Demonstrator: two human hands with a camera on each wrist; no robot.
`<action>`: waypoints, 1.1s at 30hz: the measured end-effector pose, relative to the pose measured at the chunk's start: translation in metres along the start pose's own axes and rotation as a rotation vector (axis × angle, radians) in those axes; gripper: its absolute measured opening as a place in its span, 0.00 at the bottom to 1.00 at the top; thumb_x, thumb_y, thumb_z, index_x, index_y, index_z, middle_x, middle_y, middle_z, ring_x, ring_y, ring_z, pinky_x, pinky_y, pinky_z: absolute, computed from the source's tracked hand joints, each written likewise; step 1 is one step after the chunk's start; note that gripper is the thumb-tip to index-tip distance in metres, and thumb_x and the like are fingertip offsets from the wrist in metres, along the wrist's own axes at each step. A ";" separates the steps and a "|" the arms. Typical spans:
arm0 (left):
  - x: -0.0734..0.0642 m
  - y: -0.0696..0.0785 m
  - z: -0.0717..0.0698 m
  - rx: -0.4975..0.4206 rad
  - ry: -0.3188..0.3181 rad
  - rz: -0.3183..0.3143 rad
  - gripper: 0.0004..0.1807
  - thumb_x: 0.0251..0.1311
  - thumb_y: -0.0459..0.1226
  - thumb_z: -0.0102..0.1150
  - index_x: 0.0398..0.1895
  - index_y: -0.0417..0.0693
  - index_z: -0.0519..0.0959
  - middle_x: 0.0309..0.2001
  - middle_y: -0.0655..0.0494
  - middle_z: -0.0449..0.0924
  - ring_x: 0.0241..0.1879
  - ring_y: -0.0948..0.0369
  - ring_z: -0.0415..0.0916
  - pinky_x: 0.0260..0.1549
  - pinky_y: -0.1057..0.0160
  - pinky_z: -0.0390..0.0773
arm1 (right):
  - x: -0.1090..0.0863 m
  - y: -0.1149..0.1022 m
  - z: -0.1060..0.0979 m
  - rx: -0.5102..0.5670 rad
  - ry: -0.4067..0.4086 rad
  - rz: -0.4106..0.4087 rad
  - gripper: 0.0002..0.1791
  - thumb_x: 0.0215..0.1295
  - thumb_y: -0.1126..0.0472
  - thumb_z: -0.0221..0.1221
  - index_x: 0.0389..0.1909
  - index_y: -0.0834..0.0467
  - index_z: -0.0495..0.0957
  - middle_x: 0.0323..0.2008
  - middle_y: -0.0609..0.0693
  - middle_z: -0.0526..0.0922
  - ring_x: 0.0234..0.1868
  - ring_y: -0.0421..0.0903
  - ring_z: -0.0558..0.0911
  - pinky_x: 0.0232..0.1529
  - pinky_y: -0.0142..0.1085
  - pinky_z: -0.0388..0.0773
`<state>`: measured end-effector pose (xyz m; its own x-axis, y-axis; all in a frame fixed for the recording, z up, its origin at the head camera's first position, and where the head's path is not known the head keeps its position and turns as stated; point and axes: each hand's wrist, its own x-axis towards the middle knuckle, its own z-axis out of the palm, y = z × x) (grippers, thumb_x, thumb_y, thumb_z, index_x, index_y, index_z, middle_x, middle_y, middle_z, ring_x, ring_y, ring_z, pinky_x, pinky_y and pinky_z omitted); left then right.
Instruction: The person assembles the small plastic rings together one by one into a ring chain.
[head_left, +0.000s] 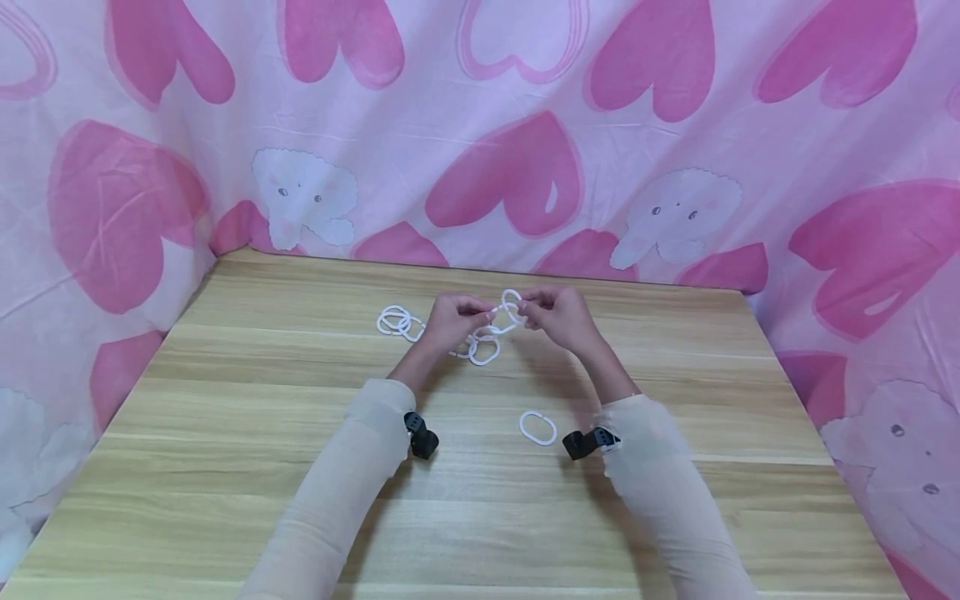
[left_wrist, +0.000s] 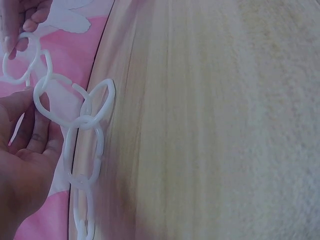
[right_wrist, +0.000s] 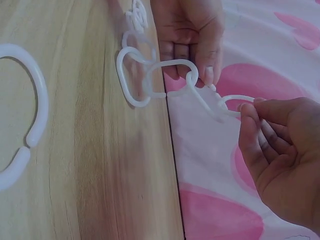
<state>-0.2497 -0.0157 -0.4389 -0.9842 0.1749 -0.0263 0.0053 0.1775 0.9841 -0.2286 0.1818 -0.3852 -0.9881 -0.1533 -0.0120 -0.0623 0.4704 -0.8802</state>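
White oval split rings are hooked together in a chain (left_wrist: 69, 150). My left hand (head_left: 450, 323) pinches one link near the chain's right end between thumb and fingers. Opposite it, my right hand (head_left: 561, 317) pinches the end ring (right_wrist: 235, 97), which passes through the link beside it. Both hands are raised slightly over the far part of the table, close together. From the left hand the chain hangs down to the tabletop, and part of it is hidden behind that hand in the head view. More linked rings (head_left: 393, 307) lie to its left.
A single loose ring (head_left: 528, 413) with a small gap lies nearer on the wooden table (head_left: 480, 517), between the forearms. A pink curtain with hearts (head_left: 510, 175) stands along the table's back and sides. A black wrist camera (head_left: 424, 444) sits on each sleeve.
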 end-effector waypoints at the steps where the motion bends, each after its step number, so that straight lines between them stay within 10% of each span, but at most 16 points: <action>1: 0.000 0.000 0.000 -0.002 -0.001 0.006 0.09 0.60 0.27 0.68 0.43 0.33 0.86 0.47 0.36 0.87 0.31 0.72 0.79 0.35 0.76 0.81 | 0.001 -0.001 0.001 0.005 0.003 0.006 0.12 0.70 0.69 0.59 0.48 0.72 0.83 0.41 0.71 0.87 0.24 0.35 0.81 0.31 0.26 0.85; 20: 0.002 0.001 0.001 0.033 -0.005 0.025 0.09 0.59 0.28 0.69 0.42 0.34 0.86 0.47 0.38 0.88 0.36 0.65 0.83 0.40 0.72 0.84 | 0.007 -0.004 0.013 -0.042 0.043 0.003 0.13 0.68 0.68 0.62 0.49 0.72 0.82 0.39 0.69 0.88 0.23 0.34 0.81 0.38 0.46 0.89; 33: 0.000 -0.002 -0.002 0.061 -0.031 0.050 0.08 0.60 0.28 0.68 0.42 0.33 0.86 0.46 0.38 0.87 0.34 0.66 0.82 0.37 0.74 0.82 | 0.008 0.002 0.010 0.004 0.082 0.003 0.13 0.68 0.70 0.60 0.49 0.74 0.81 0.41 0.72 0.87 0.22 0.31 0.81 0.31 0.27 0.86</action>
<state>-0.2502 -0.0177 -0.4403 -0.9765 0.2147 0.0164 0.0662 0.2266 0.9717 -0.2348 0.1727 -0.3913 -0.9965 -0.0802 0.0240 -0.0588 0.4670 -0.8823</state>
